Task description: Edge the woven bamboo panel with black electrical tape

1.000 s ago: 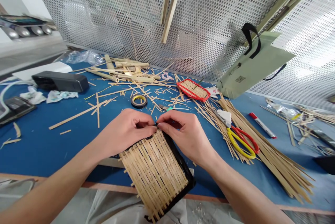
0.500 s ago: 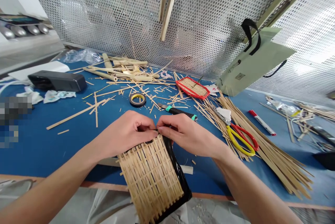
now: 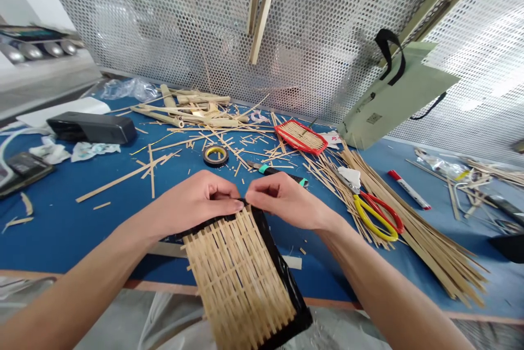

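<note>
Here, our left fingers (image 3: 235, 206) and right fingers (image 3: 250, 197) pinch the black tape (image 3: 244, 203) at the top corner of the woven mat (image 3: 241, 279), which hangs just below them (the cutter (image 3: 278, 173) lies beyond our right fingers).

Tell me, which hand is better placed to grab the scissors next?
Probably the right hand. The scissors lie on its side, close by. The left hand is farther off and would have to reach across. Both hands are at the mat, though.
</note>
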`<act>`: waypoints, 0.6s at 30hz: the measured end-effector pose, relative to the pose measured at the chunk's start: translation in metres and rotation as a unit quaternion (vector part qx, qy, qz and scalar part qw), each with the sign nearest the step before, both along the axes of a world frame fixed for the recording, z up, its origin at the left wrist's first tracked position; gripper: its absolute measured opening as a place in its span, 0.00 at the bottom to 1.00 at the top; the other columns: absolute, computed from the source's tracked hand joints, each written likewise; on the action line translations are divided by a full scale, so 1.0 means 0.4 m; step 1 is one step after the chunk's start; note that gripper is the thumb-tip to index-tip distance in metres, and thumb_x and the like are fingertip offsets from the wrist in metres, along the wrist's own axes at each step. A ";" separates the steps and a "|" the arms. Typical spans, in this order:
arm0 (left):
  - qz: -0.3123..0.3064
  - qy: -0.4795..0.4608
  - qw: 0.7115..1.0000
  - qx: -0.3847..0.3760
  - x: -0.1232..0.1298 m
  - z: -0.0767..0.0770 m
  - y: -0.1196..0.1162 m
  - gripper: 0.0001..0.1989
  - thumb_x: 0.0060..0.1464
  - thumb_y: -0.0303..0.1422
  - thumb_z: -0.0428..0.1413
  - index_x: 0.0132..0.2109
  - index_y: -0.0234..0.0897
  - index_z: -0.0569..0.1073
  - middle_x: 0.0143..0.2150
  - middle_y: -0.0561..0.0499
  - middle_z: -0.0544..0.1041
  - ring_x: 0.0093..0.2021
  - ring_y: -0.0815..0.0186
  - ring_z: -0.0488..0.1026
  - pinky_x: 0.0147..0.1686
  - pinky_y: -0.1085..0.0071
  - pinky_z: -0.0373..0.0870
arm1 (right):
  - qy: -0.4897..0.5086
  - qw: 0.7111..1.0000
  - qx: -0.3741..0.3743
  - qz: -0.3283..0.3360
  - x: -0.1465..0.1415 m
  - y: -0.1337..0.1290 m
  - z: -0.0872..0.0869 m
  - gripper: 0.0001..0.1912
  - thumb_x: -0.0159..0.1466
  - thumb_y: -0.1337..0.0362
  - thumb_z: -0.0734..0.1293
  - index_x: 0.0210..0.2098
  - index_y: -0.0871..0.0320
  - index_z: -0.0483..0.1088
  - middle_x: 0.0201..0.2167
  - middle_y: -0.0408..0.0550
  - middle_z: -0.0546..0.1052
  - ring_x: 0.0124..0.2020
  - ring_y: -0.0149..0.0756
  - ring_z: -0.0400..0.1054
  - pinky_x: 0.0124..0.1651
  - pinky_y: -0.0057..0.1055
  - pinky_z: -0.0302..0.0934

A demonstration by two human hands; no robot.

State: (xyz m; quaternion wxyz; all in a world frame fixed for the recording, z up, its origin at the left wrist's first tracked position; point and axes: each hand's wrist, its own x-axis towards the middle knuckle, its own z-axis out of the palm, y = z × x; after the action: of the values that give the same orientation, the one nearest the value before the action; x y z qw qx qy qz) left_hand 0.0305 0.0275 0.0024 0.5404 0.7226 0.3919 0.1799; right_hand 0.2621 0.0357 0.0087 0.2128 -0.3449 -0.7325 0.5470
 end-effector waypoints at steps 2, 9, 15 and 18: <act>0.003 -0.002 1.000 -0.004 0.000 -0.004 0.002 0.18 0.60 0.42 0.59 0.26 0.37 0.68 0.24 0.59 0.57 0.26 0.70 0.53 0.26 0.71 0.48 | 0.015 0.999 -0.021 -0.031 0.007 0.003 0.006 0.28 0.73 0.43 0.61 0.31 0.59 0.74 0.23 0.40 0.68 0.25 0.28 0.58 0.29 0.29 0.49; 0.025 -0.026 0.999 -0.023 -0.010 -0.010 -0.005 0.17 0.62 0.42 0.59 0.28 0.37 0.70 0.26 0.58 0.56 0.28 0.69 0.53 0.28 0.70 0.47 | -0.024 0.999 0.038 -0.022 0.022 0.003 0.020 0.18 0.67 0.52 0.71 0.27 0.58 0.72 0.23 0.39 0.70 0.27 0.28 0.61 0.31 0.27 0.52; 0.044 -0.013 0.999 -0.010 -0.005 -0.005 -0.010 0.19 0.65 0.46 0.56 0.31 0.37 0.72 0.28 0.56 0.60 0.30 0.68 0.56 0.29 0.71 0.52 | 0.000 0.999 0.030 -0.032 0.008 0.000 0.003 0.18 0.67 0.54 0.71 0.26 0.58 0.71 0.22 0.37 0.68 0.26 0.27 0.59 0.31 0.27 0.52; 0.023 0.004 1.000 0.015 0.001 -0.009 -0.004 0.20 0.64 0.46 0.57 0.29 0.36 0.72 0.27 0.57 0.60 0.29 0.69 0.57 0.28 0.72 0.52 | 0.005 0.999 0.026 -0.021 0.002 0.000 -0.008 0.20 0.68 0.51 0.70 0.26 0.58 0.69 0.23 0.37 0.66 0.27 0.27 0.57 0.30 0.27 0.50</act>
State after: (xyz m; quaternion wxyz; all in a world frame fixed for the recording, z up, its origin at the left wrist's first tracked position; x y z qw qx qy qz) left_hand 0.0308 0.0260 -0.0011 0.5233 0.7221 0.4081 0.1955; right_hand 0.2629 0.0356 0.0053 0.2369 -0.3516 -0.7382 0.5247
